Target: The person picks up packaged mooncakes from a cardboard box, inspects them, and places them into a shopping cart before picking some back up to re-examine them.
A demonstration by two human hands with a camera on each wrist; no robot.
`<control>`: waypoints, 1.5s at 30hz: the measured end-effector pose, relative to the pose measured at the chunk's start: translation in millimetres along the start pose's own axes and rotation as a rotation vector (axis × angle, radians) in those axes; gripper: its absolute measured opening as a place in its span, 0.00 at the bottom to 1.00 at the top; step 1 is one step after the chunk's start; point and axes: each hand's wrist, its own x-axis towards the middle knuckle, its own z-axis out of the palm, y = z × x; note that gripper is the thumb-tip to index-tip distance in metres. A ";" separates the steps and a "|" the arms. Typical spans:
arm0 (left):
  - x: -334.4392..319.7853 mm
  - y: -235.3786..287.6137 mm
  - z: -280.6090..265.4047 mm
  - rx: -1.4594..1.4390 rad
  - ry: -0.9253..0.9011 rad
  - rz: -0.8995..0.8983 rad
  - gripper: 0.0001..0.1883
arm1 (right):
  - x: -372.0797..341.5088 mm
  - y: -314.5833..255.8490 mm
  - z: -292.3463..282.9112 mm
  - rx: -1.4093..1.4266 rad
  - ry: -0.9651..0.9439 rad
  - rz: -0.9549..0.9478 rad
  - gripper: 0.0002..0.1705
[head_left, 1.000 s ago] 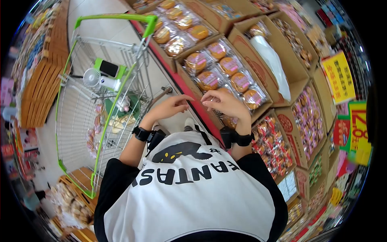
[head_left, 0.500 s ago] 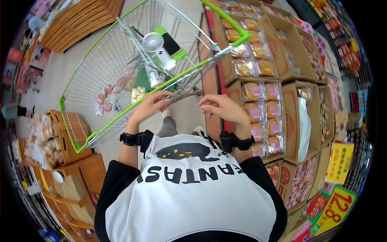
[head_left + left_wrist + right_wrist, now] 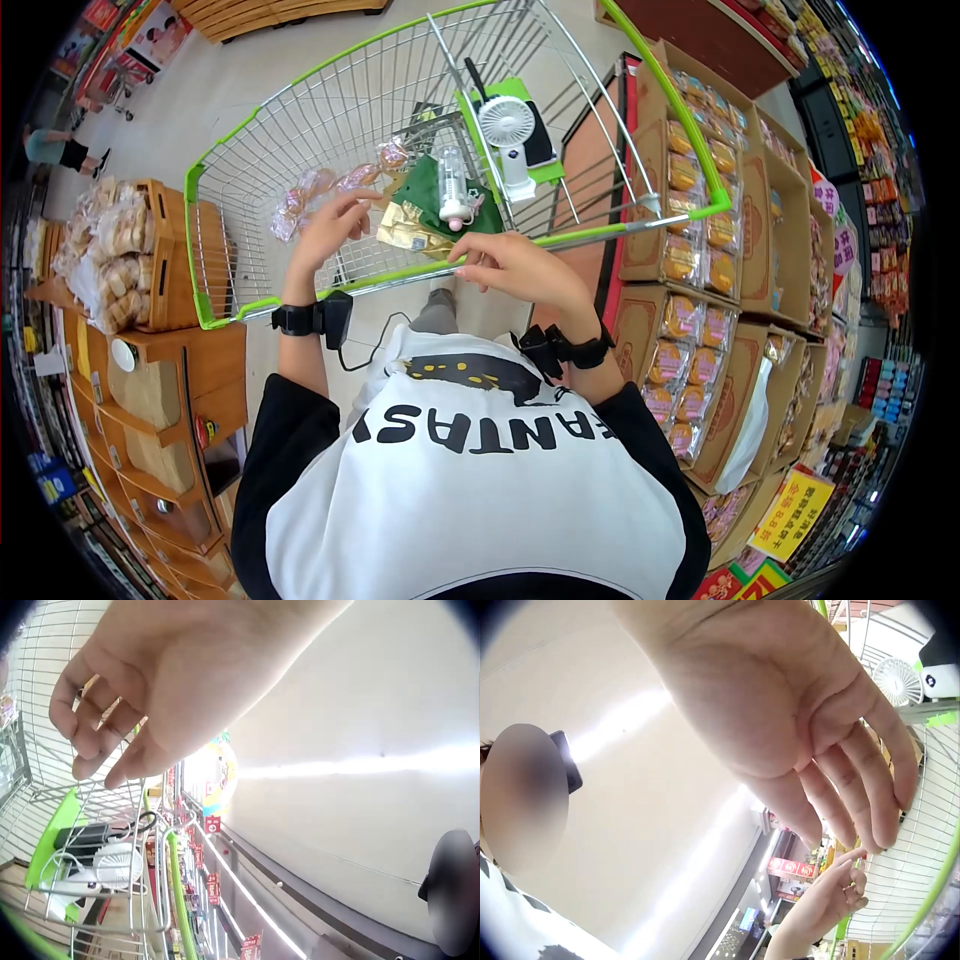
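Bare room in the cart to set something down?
Bare mesh shows between the pink packs and the far and left sides of the cart. Crowded: gold pack, green item and clear bottle bunched together; fan and phone close by.

**Reaching forward, relaxed and apart**

The black-sleeved left arm [image 3: 302, 362] extends toward 12 o'clock, its bare left hand [image 3: 330, 235] tipped toward 1 o'clock, fingers [image 3: 352, 207] loosely bent. The black-sleeved right arm [image 3: 599, 380] slants toward 11 o'clock; the bare right hand [image 3: 515, 268] points slackly toward 10 o'clock.

Supermarket: shopping cart [image 3: 600, 232], packaged buns [image 3: 668, 362]
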 end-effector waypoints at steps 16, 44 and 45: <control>111.9 -139.9 -81.8 -0.080 0.073 -0.426 0.14 | 172.8 55.0 6.7 0.203 -0.064 0.159 0.11; 191.9 -319.4 -36.7 -0.583 0.136 -0.733 0.17 | 224.7 136.7 29.6 0.413 -0.060 0.599 0.11; 192.3 -318.0 -33.6 -0.660 0.187 -0.745 0.15 | 224.1 137.5 29.3 0.429 -0.053 0.594 0.11</control>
